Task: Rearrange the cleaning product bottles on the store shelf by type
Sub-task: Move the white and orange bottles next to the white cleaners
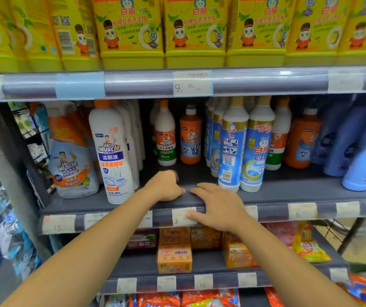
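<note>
On the middle shelf (288,193) stand a white Mr Muscle toilet cleaner bottle (113,151), a Mr Muscle refill pouch (71,160), a small white 84 disinfectant bottle (165,138), an orange drain cleaner bottle (190,136) and blue-and-white toilet cleaner bottles (233,147). A second orange bottle (301,140) and blue bottles (361,160) stand to the right. My left hand (166,186) rests curled on the bare shelf front, holding nothing. My right hand (217,206) lies flat over the shelf edge with fingers spread, also without anything in it.
Yellow dish soap bottles (131,29) fill the top shelf. Price tags (192,84) line the shelf rails. Orange soap boxes (174,255) and bags sit on the lower shelf. A grey post (6,165) stands at the left.
</note>
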`<state>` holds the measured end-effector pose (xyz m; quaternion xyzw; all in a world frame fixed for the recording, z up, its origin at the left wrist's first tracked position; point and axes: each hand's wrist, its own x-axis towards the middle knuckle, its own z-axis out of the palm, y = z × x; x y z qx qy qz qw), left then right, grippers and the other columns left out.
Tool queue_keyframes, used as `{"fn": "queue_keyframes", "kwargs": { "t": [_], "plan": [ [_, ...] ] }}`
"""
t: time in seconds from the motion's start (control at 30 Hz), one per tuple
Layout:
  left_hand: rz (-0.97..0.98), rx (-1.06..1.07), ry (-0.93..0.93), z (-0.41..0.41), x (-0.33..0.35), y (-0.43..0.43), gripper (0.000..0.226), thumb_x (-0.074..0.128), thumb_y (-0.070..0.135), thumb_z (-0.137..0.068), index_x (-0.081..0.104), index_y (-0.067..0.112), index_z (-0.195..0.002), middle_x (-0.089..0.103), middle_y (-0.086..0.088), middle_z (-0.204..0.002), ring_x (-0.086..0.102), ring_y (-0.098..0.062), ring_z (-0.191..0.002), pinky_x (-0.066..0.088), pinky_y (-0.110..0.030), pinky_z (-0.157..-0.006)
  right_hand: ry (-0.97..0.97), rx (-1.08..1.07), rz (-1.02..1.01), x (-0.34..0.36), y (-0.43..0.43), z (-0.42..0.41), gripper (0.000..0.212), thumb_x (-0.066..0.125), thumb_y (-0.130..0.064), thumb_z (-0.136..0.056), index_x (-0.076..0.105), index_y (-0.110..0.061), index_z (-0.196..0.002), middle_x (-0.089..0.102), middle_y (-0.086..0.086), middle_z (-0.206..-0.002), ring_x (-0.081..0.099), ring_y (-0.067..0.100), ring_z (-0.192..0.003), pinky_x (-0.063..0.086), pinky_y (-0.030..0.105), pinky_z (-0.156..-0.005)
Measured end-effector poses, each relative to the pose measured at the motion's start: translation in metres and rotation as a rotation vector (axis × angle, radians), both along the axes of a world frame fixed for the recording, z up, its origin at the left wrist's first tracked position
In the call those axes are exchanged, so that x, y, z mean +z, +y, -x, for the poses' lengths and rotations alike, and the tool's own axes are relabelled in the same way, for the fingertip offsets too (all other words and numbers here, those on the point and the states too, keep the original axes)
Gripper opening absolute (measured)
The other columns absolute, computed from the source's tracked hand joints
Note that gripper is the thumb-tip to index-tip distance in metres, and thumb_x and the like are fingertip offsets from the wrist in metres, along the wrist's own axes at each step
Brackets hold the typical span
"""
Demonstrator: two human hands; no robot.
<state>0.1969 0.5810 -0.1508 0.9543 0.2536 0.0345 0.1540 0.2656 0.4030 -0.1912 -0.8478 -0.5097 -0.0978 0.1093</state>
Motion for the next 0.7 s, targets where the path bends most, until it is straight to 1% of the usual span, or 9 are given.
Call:
{"fn": "queue_keyframes", "kwargs": {
  "t": [0.1,0.13,0.2,0.27,0.3,0.4,0.47,0.6,0.7],
  "plan": [
    [-0.058,-0.103,0.040,0.017,0.004,-0.009,0.047,0.065,0.041,-0.086,0.057,0.017,-0.126,0.061,-0.004,-0.126,0.058,-0.021,-0.110,0.047,-0.030,-0.086,-0.011,0.020,0.008,0.001,-0.002,0.000,0.081,0.032,-0.082,-0.074,0.038,-0.035,-0.141,0.039,-0.006,-0.148,0.038,0.014,-0.133,0.041,0.040,-0.096],
    [-0.071,-0.107,0.049,0.022,0.006,-0.012,0.039,0.064,0.041,-0.087,0.061,0.019,-0.120,0.063,-0.002,-0.120,0.060,-0.020,-0.105,0.049,-0.032,-0.085,-0.014,0.028,0.012,0.001,-0.002,0.000,0.081,0.032,-0.082,-0.075,0.038,-0.034,-0.141,0.039,-0.005,-0.148,0.038,0.015,-0.133,0.041,0.040,-0.096],
    [-0.099,-0.091,0.045,0.028,0.009,-0.021,0.024,0.059,0.040,-0.089,0.068,0.020,-0.099,0.069,0.000,-0.102,0.062,-0.018,-0.092,0.052,-0.035,-0.080,-0.013,0.053,0.022,0.003,-0.003,0.000,0.081,0.034,-0.080,-0.078,0.039,-0.030,-0.141,0.041,-0.003,-0.146,0.039,0.017,-0.132,0.042,0.040,-0.096],
    [-0.115,-0.061,0.025,0.032,0.011,-0.033,0.027,0.053,0.038,-0.091,0.070,0.018,-0.087,0.068,0.001,-0.087,0.061,-0.017,-0.081,0.052,-0.035,-0.073,0.008,0.100,0.035,0.007,-0.007,-0.001,0.074,0.042,-0.073,-0.082,0.042,-0.025,-0.139,0.046,0.000,-0.141,0.043,0.019,-0.128,0.043,0.040,-0.095],
    [-0.109,-0.046,0.016,0.033,0.011,-0.040,0.029,0.051,0.039,-0.090,0.071,0.018,-0.086,0.068,0.001,-0.085,0.061,-0.017,-0.079,0.052,-0.035,-0.072,0.031,0.133,0.034,0.009,-0.011,-0.003,0.068,0.048,-0.066,-0.084,0.045,-0.023,-0.136,0.049,0.001,-0.136,0.046,0.021,-0.124,0.044,0.040,-0.093],
    [-0.087,-0.040,-0.002,0.031,0.011,-0.065,0.026,0.058,0.041,-0.085,0.070,0.021,-0.097,0.069,0.002,-0.098,0.062,-0.017,-0.087,0.053,-0.034,-0.076,0.113,0.216,0.010,0.015,-0.038,-0.017,0.048,0.058,-0.045,-0.087,0.053,-0.020,-0.127,0.055,0.002,-0.126,0.052,0.021,-0.115,0.046,0.036,-0.090],
    [-0.074,-0.044,0.001,0.026,0.012,-0.085,0.031,0.064,0.042,-0.081,0.068,0.022,-0.105,0.068,0.002,-0.106,0.061,-0.016,-0.091,0.051,-0.032,-0.076,0.150,0.222,-0.010,0.021,-0.065,-0.032,0.044,0.061,-0.039,-0.087,0.054,-0.022,-0.127,0.055,0.000,-0.127,0.051,0.019,-0.115,0.046,0.034,-0.092],
    [-0.112,0.003,-0.061,0.005,0.017,-0.134,0.038,0.064,0.040,-0.083,0.064,0.021,-0.116,0.066,-0.001,-0.116,0.061,-0.019,-0.101,0.052,-0.034,-0.080,0.116,0.168,0.003,0.037,-0.124,-0.066,0.048,0.062,-0.039,-0.087,0.051,-0.024,-0.131,0.052,0.000,-0.132,0.050,0.020,-0.117,0.046,0.036,-0.091],
    [-0.146,-0.009,-0.078,-0.016,0.019,-0.174,0.041,0.062,0.040,-0.086,0.062,0.019,-0.122,0.063,-0.004,-0.123,0.059,-0.021,-0.108,0.051,-0.034,-0.083,0.106,0.138,0.016,0.046,-0.165,-0.089,0.050,0.062,-0.042,-0.087,0.050,-0.024,-0.132,0.051,0.003,-0.130,0.051,0.023,-0.115,0.048,0.039,-0.090]
  ]
}}
